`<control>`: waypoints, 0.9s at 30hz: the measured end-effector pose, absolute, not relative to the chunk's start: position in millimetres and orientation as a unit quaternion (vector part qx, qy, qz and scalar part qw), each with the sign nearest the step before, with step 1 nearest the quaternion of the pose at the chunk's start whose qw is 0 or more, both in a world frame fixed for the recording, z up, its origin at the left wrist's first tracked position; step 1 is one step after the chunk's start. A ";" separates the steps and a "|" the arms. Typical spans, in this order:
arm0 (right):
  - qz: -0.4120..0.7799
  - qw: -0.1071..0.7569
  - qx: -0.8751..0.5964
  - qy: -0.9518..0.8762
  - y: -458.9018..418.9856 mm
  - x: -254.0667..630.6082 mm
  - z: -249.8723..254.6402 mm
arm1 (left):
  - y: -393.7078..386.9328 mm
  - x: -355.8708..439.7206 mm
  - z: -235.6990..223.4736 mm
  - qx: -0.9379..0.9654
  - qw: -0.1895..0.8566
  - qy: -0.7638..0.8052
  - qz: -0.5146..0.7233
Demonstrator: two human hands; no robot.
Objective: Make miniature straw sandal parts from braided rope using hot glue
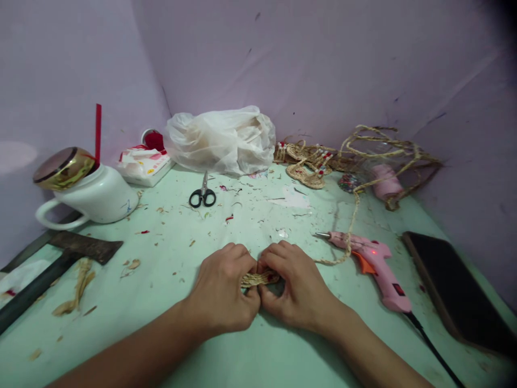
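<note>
Both my hands meet at the front middle of the table, pinching a small coil of braided straw cord (pixel 258 279). My left hand (pixel 228 285) is closed on its left side, and my right hand (pixel 297 285) is closed on its right side. Fingers and thumbs hide much of the coil; a dark red spot shows on it near the right fingers. A loose length of straw braid (pixel 332 262) runs out beyond my right hand and up past a pink hot glue gun (pixel 377 258), whose small red light is lit.
Black-handled scissors (pixel 203 196) lie mid-table. A hammer-like tool (pixel 86 249) and a white mug (pixel 100 196) stand left. Behind are a plastic bag (pixel 222 141) and woven straw pieces (pixel 307 173). At right lie a phone (pixel 456 291) and a pink spool (pixel 386 182). Scraps litter the table.
</note>
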State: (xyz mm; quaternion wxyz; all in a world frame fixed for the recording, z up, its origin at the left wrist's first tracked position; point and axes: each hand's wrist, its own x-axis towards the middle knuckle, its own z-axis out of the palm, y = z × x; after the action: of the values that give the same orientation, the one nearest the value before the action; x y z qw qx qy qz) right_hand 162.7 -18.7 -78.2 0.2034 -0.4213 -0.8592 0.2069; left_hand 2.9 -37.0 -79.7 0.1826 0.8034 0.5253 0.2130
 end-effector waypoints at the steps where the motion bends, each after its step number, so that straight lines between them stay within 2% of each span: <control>1: 0.205 0.204 -0.422 -0.859 -18.8 162.7 -78.1 | -37.2 2.7 -80.1 0.803 0.182 0.524 0.216; 27: 0.209 0.210 -0.419 -0.858 -19.2 162.9 -79.5 | -36.8 2.4 -77.5 0.805 0.195 0.517 0.217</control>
State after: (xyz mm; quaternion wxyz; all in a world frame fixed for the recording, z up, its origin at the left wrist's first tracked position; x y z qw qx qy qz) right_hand 162.9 -19.2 -79.5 0.2099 -0.4188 -0.8584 0.2090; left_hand 2.4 -36.8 -77.5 0.1945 0.8051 0.5167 0.2168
